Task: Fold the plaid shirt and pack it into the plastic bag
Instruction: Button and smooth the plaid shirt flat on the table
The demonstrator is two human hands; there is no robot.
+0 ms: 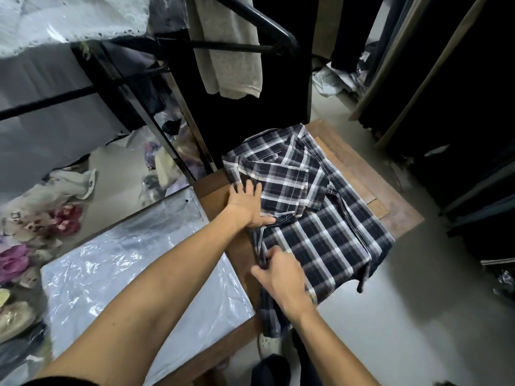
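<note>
- Plaid shirt (312, 207) lies partly folded on the wooden table (390, 196); its near edge hangs over the table's front.
- Left hand (246, 206) rests flat, fingers spread, pinning the shirt's left side.
- Right hand (281, 277) pinches the left edge of the fabric nearer the person.
- Step in hand, by judgement: fold the side panel inward. Keep the left palm pressing as an anchor; draw the pinched edge straight and smooth out creases.
- Plastic bag (133, 263) lies flat just left of the shirt; it appears empty.
</note>
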